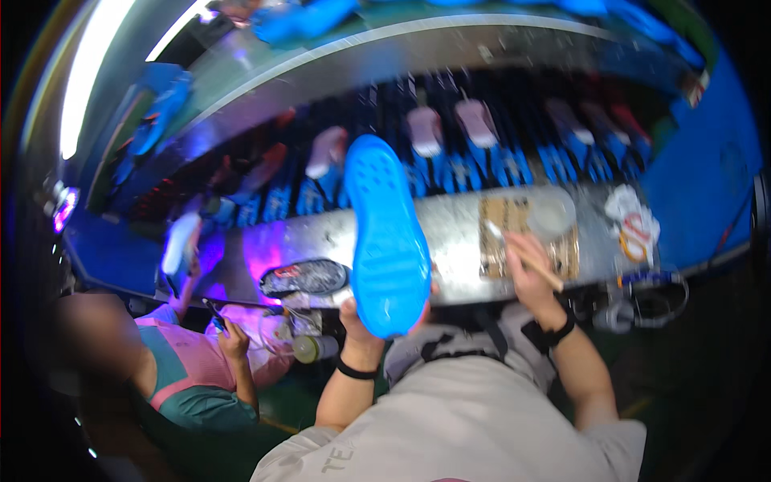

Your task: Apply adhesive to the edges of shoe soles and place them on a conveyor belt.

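Observation:
A glossy bright blue shoe sole (389, 241) stands tall in front of me, its rounded toe end up and heel end down. My left hand (357, 325) grips it around the heel, the thumb on its left edge and fingers mostly hidden behind. Over a piece of brown cardboard (492, 263) at the right, my right hand (527, 271) is closed around a brush (549, 279) with a pale wooden handle. Its white tip points up and left. A translucent round bowl (552, 211) rests just beyond that hand, partly on the cardboard.
A dark patterned shoe sole (305, 277) lies on the metal table (450, 225) left of centre. Behind run racks with several pink-and-white shoe pieces (477, 123). White cloth (633, 213) sits at right. A co-worker (201, 361) at left handles a pale sole (180, 243).

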